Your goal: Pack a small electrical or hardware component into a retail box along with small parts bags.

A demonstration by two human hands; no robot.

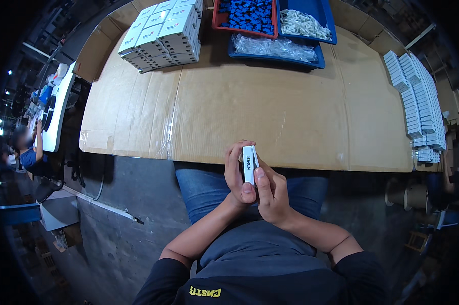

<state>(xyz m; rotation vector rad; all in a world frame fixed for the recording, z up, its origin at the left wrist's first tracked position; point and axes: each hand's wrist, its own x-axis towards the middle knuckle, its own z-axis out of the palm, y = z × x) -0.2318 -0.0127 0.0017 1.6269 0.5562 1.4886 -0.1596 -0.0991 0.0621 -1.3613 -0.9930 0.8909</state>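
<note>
White small box [249,163] sits pinched upright between the fingers of left hand [238,175] and right hand [271,195], above the lap, short of the desk [270,112]; a loosened pinch could drop it floorward.

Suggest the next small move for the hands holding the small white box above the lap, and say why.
Probably press the small white box fully shut, then set it with the finished stacks. Both the left hand and right hand pinch it edge-on at the near edge of the cardboard-covered table, and stacked white boxes of the same kind already sit at the far left.
</note>
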